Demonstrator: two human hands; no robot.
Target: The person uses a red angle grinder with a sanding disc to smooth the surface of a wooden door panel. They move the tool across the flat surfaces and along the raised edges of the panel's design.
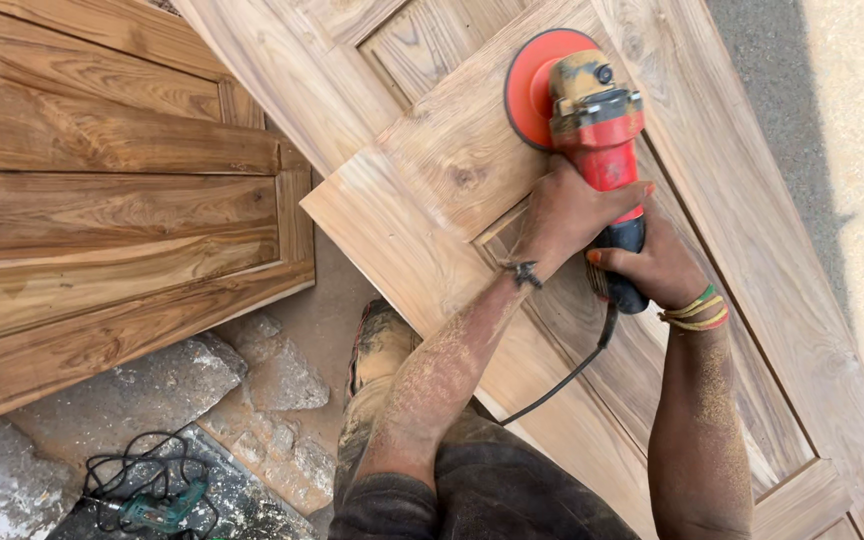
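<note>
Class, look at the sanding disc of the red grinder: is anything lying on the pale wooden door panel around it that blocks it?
Nothing visible does. The sanding disc of the red grinder, gripped by left hand and right hand, rests on bare pale wooden door panel.

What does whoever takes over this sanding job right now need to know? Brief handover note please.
Left hand: grip on the red sander body.
Right hand: grip on its dark rear handle.
Sanding disc sits flat on the pale wooden door, near its lower left corner.
Cord trails down between the arms.
Darker door lies to the left; a green drill sits on the ground.
How much is sanded: cannot tell.
</note>
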